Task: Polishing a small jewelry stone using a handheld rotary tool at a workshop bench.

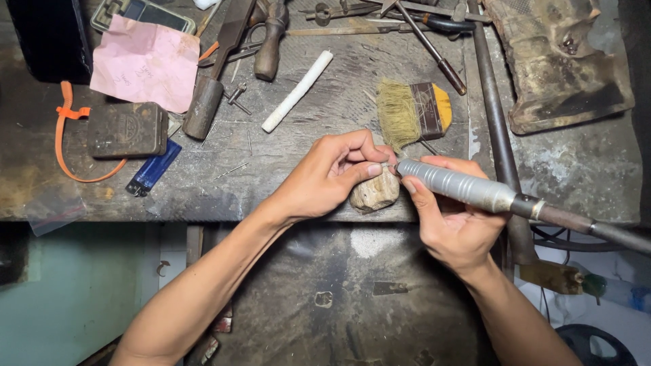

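A brush (413, 112), white stick (297, 91), pink paper (146, 62) and blue lighter (153, 168) lie on the bench (285, 176).

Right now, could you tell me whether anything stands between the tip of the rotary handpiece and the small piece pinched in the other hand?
Nothing visible does: the right hand brings the handpiece straight to the piece held by the left hand.

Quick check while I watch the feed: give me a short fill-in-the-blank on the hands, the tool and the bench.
1. The right hand holds a grey metal rotary handpiece, its tip pointing toward the ____ hand.
2. The left hand pinches a small piece above a pale ____ block at the bench edge.
3. Just beyond the hands lies a brush with a ____ handle.
4. Left of the metal tin loops an ____ strap.

Missing words: left; wooden; yellow; orange
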